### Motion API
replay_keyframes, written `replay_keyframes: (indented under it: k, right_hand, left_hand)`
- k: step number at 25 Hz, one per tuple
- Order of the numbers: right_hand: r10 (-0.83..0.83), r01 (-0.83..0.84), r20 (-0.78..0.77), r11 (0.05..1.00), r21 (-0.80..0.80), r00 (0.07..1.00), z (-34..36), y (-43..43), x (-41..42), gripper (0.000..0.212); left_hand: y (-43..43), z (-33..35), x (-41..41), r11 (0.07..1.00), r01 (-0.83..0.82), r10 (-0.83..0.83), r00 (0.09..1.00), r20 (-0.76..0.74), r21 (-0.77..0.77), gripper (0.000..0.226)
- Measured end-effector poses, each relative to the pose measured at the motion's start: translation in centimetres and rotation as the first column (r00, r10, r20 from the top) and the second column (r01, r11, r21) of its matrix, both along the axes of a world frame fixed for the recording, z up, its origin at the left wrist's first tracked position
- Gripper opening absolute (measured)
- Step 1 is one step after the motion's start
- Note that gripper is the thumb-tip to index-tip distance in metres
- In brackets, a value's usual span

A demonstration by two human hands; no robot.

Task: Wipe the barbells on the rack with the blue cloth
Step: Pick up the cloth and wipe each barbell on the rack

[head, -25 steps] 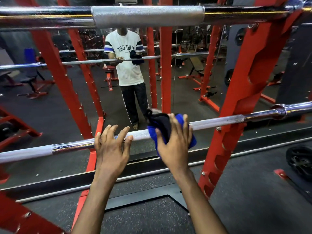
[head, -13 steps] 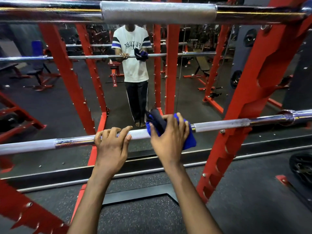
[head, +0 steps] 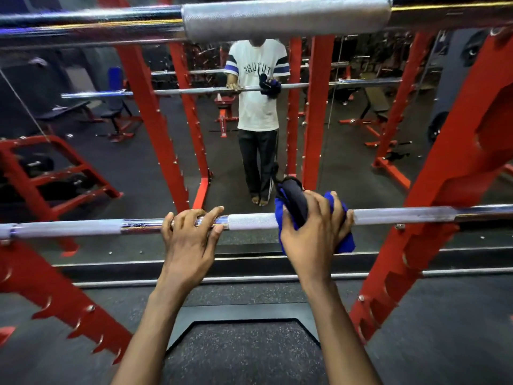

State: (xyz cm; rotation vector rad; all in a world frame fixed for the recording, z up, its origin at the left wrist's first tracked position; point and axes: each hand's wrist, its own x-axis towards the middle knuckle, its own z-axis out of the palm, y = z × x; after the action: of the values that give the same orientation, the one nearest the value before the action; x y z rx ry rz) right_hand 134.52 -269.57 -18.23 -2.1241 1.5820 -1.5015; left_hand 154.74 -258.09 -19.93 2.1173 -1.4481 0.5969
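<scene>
Straight ahead, a big mirror (head: 352,176) fills the wall, and the whole gym is doubled in it. Down at its foot, chrome strips (head: 249,278) run side to side along a dark sill. Underfoot it's dark speckled rubber floor (head: 444,343), with a black-edged mat (head: 244,354) set into it, front and centre. In the reflection, over on the left, there's a low red frame (head: 63,173) holding dark weights, a flat black bench (head: 66,109) behind it, and a seat with a blue back pad (head: 115,79). Off to the right, another padded bench (head: 376,98) on red legs. The light is dim, with bright glints on the metal.
</scene>
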Motion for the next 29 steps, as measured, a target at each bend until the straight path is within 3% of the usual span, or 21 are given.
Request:
replay_keyframes:
  k: [7, 11, 15, 22, 27, 29]
  right_hand:
    - [0.238, -0.259, -0.179, 0.960, -0.105, 0.955, -1.1, 1.5, 0.1, 0.052]
    - [0.136, -0.138, -0.029, 0.986, -0.093, 0.990, -1.0, -0.4, -1.6, 0.048]
    - [-0.034, 0.034, 0.019, 0.999, -0.015, 0.999, -0.2, 2.2, 2.2, 0.049]
    - [0.154, -0.153, 0.002, 0.984, -0.091, 0.988, -2.6, 7.9, 6.9, 0.067]
    - [0.103, -0.103, -0.021, 0.995, 0.007, 0.994, 0.6, 5.0, 8.4, 0.044]
    - [0.078, -0.078, 0.004, 0.997, -0.011, 0.997, 0.4, 5.8, 8.9, 0.045]
  left_hand:
    - [0.2, 0.1, 0.9, 0.999, 0.048, -0.048, 0.999, -0.002, 0.004, 0.040]
    - [1.0, 1.0, 2.5, 0.985, 0.166, -0.165, 0.985, -0.040, 0.038, 0.043]
    - [2.1, 1.9, 5.6, 0.986, 0.134, -0.138, 0.990, 0.036, 0.097, 0.047]
    - [2.6, 1.3, 6.4, 0.984, 0.122, -0.134, 0.987, 0.092, 0.132, 0.046]
    - [2.9, 2.2, 8.2, 0.952, 0.246, -0.255, 0.966, 0.029, 0.184, 0.051]
    - [3.4, 2.5, 9.5, 0.957, 0.239, -0.250, 0.967, 0.053, 0.164, 0.053]
